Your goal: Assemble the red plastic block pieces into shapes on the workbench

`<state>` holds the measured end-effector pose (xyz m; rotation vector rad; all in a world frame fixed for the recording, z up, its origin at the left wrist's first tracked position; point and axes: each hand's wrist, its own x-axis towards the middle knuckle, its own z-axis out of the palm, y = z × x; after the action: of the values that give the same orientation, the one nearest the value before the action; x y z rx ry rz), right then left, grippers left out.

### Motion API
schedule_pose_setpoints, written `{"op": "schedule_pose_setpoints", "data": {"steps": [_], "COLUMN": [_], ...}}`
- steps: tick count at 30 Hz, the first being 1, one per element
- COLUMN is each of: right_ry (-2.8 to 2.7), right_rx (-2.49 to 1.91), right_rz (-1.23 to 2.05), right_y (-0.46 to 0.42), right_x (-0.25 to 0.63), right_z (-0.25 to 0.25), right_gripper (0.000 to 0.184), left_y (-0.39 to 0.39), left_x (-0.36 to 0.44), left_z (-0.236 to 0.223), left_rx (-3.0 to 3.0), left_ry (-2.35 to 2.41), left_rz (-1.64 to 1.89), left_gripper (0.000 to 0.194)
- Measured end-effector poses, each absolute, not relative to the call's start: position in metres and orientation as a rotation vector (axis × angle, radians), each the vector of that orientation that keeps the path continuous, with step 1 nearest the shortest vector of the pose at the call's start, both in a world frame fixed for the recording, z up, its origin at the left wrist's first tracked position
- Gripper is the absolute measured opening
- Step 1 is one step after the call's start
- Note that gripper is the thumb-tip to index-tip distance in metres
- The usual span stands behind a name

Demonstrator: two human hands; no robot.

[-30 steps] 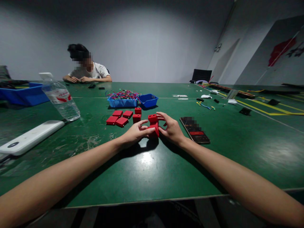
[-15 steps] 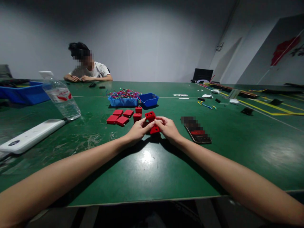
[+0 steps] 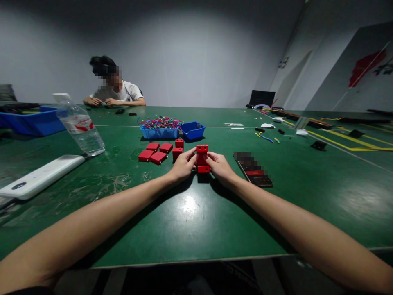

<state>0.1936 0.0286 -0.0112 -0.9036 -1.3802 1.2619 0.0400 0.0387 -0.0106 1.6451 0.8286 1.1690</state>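
Observation:
My left hand (image 3: 183, 167) and my right hand (image 3: 218, 167) pinch a stack of red plastic parts (image 3: 202, 159) from either side, standing it upright on the green table (image 3: 190, 221). The top red block shows two small holes; a flat red piece lies at the bottom. Behind my left hand lie several more red parts (image 3: 159, 151), flat plates and two small cubes. A blue tray of coloured wires (image 3: 160, 127) and a smaller blue bin (image 3: 192, 130) stand beyond them.
A phone (image 3: 253, 169) lies just right of my right hand. A water bottle (image 3: 79, 128) and a white flat device (image 3: 39, 177) sit at the left, a blue crate (image 3: 37, 121) farther left. Another person (image 3: 114, 88) sits at the far side. Small parts litter the right.
The red stack was tilted and turned in my fingers; now it stands upright and square to me, with both hands closed in on its sides.

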Motion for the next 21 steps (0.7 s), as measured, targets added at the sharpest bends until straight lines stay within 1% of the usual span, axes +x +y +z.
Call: {"op": "schedule_pose_setpoints", "data": {"steps": [5, 10, 16, 21], "right_ry": [-1.435, -1.464, -1.487, -1.483], "right_rx": [-0.931, -1.022, -1.076, -0.969], "right_rz": [1.211, 1.135, 1.054, 1.192], "right_y": [0.0317, 0.0329, 0.0323, 0.0305], "right_x": [0.1962, 0.2001, 0.2009, 0.2026], "right_z": [-0.0141, -0.0161, -0.0166, -0.0153], "right_gripper": [0.026, 0.021, 0.021, 0.031], "left_y": [0.0399, 0.0399, 0.0395, 0.0382], "left_x": [0.0372, 0.0365, 0.0362, 0.0353], "left_z": [-0.0127, -0.0128, -0.012, -0.0126], "left_rx": [1.659, 1.685, 1.706, 1.698], "left_ry": [0.839, 0.834, 0.825, 0.851], "left_rz": [1.159, 1.165, 1.193, 1.16], "left_gripper": [0.059, 0.06, 0.055, 0.059]}}
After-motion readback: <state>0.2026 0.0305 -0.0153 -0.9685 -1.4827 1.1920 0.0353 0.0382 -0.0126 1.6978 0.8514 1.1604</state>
